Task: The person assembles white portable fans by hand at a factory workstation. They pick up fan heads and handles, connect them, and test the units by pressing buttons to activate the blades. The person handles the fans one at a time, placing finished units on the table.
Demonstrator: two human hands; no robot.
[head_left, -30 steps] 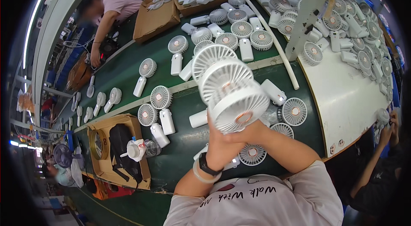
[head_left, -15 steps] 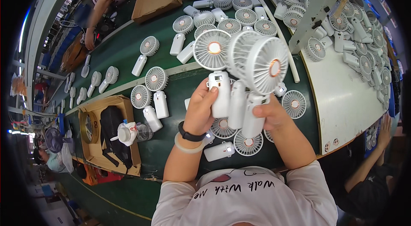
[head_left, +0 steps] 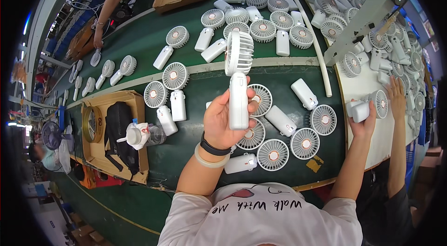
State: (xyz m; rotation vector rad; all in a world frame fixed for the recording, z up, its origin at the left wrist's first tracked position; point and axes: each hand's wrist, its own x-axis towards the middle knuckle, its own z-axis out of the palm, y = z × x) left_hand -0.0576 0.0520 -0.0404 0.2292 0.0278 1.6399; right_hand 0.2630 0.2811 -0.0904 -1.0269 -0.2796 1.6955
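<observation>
My left hand (head_left: 219, 118) is wrapped round the handle of a white handheld fan (head_left: 239, 101), held upright over the green table with its round caged head edge-on at the top. Out to the right, my right hand (head_left: 363, 122) grips white handheld fans (head_left: 359, 111) at the edge of the white board; two handle ends show, and a fan head (head_left: 380, 104) is beside my fingers. Below my left hand lie several more fans, among them a fan with a copper-coloured ring (head_left: 273, 154) and a fan with its head toward me (head_left: 305, 143).
A co-worker's hand (head_left: 396, 97) rests by the fan pile on the white board (head_left: 368, 148). A white pipe (head_left: 319, 45) and a metal post (head_left: 358, 17) stand between board and table. At left, a cardboard tray (head_left: 142, 153) holds a black bag; a co-worker's arm (head_left: 106, 15) reaches in.
My right hand has moved right with its fans, from beside my left hand to the white board. The left-hand fan has turned edge-on. A co-worker's hand has come onto the board.
</observation>
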